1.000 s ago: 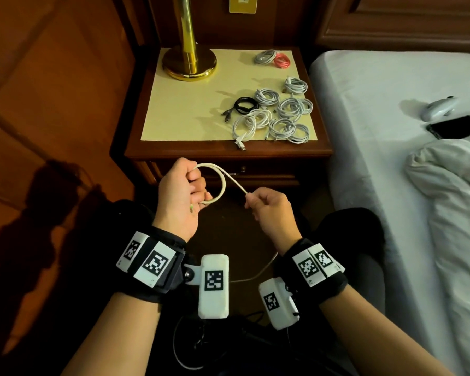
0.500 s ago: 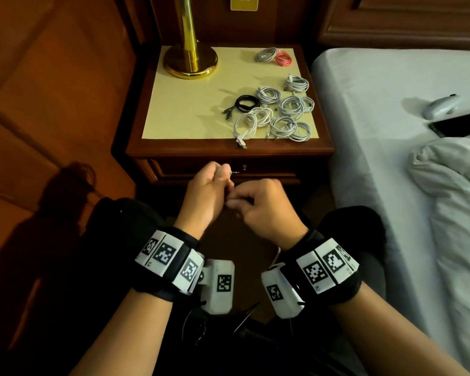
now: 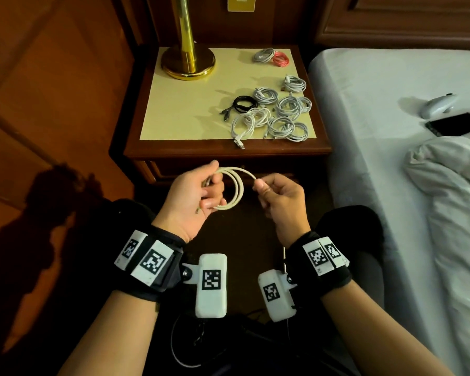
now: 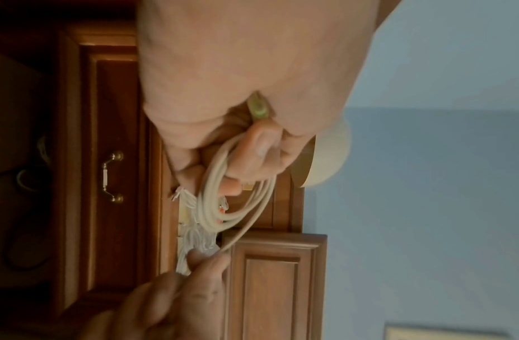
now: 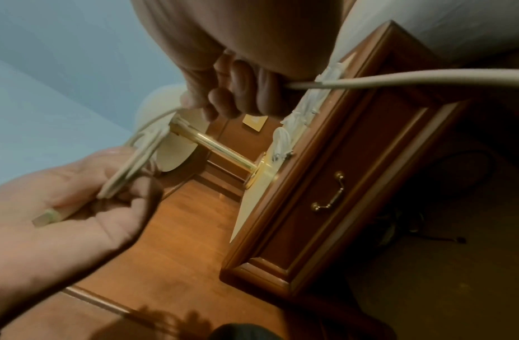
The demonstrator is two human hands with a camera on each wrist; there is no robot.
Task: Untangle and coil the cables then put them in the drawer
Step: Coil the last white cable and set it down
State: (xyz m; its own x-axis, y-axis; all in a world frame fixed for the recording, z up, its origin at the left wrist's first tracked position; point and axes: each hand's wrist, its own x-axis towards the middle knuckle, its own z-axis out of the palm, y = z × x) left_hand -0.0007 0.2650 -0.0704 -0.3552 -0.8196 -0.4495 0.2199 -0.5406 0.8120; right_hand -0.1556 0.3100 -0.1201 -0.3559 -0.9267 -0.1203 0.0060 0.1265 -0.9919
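My left hand (image 3: 198, 194) grips a few loops of a cream-white cable (image 3: 238, 185) in front of the nightstand, the cable's plug lying across the palm (image 5: 45, 217). My right hand (image 3: 277, 196) pinches the same cable's free run (image 5: 397, 80) a short way to the right, and the slack trails down past my right wrist. The loops (image 4: 240, 202) hang below my left fingers. Several coiled cables (image 3: 280, 115), white, black and red, lie on the nightstand top. The drawer (image 5: 333, 193) with its brass handle is closed.
A brass lamp base (image 3: 187, 61) stands at the back left of the nightstand (image 3: 201, 153). A bed (image 3: 377, 158) with white sheets lies to the right, bearing a phone (image 3: 455, 123) and a white device (image 3: 436, 105). Wood panelling runs along the left.
My hands came together half a second ago, then parted again. The left hand now holds more loops than the single loop a second ago.
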